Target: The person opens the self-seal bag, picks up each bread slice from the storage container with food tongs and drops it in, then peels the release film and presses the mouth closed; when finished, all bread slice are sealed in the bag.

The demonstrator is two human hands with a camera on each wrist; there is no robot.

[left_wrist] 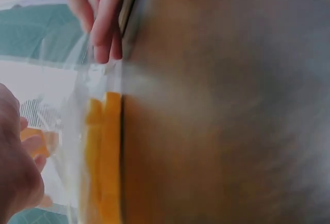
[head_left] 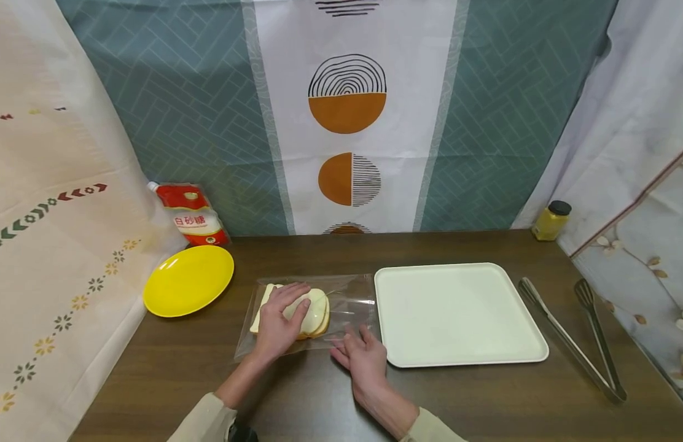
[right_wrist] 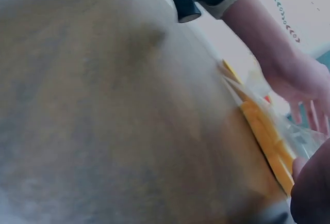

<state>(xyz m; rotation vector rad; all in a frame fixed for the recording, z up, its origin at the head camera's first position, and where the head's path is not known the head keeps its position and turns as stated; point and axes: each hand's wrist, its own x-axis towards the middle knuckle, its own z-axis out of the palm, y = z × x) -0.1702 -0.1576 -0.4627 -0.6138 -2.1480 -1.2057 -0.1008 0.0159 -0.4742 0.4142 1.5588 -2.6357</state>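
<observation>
Slices of white bread with golden crusts lie inside a clear plastic bag, flat on the wooden table. My left hand is over the bread, its fingers spread and loosely bent. In the left wrist view that hand appears a little above the bag; whether its fingertips touch the plastic is hard to tell. At the bag's lower right edge is my right hand, fingers loosely extended. The left wrist view shows the right hand's fingers pointing down at the bag's end, beyond the crusts.
A white tray lies right of the bag, with metal tongs beyond it. The yellow plate is at the left, before a red and white sugar pouch. A yellow jar with a black lid stands back right.
</observation>
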